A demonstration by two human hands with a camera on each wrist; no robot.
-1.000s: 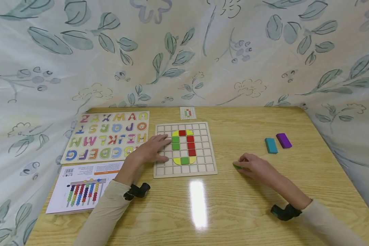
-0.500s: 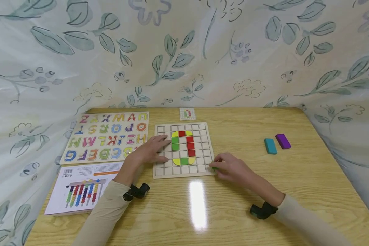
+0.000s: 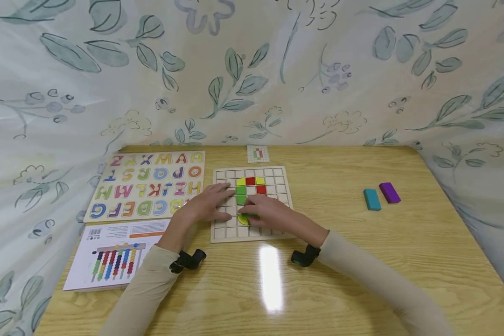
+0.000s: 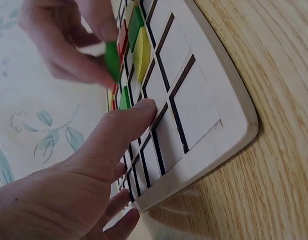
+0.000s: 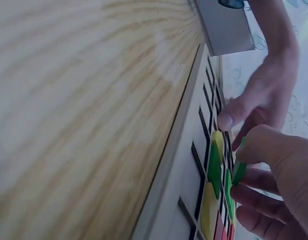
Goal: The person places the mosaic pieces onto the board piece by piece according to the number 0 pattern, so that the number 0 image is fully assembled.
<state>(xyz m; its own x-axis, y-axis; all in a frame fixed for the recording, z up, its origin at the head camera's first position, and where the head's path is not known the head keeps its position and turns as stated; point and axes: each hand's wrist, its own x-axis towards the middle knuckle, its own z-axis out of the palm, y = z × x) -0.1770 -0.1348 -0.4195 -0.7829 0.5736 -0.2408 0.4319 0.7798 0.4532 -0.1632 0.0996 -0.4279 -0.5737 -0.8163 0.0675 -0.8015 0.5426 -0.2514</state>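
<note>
A wooden grid board [image 3: 222, 235] lies on the table, with yellow, red and green tiles set in an oval ring. Over its lower middle, my right hand [image 3: 270, 213] pinches a green tile [image 4: 112, 61] between thumb and fingers. The tile is tilted and held just above the board, near a yellow corner tile [image 4: 141, 54]; in the head view the hand covers part of the ring. My left hand [image 3: 203, 204] rests on the board's left side, fingers spread and thumb [image 4: 138, 112] on the grid squares.
Behind the board lies a small pattern card [image 3: 258, 154]. To the left are an alphabet puzzle [image 3: 149, 186] and a white box [image 3: 113, 256] with a bead-frame picture. A teal block [image 3: 372, 199] and a purple block [image 3: 389, 192] lie at the right.
My right hand has carried the green tile leftward from the table at the right, past the board's edge, to over the board's middle. The left hand stays in place.
</note>
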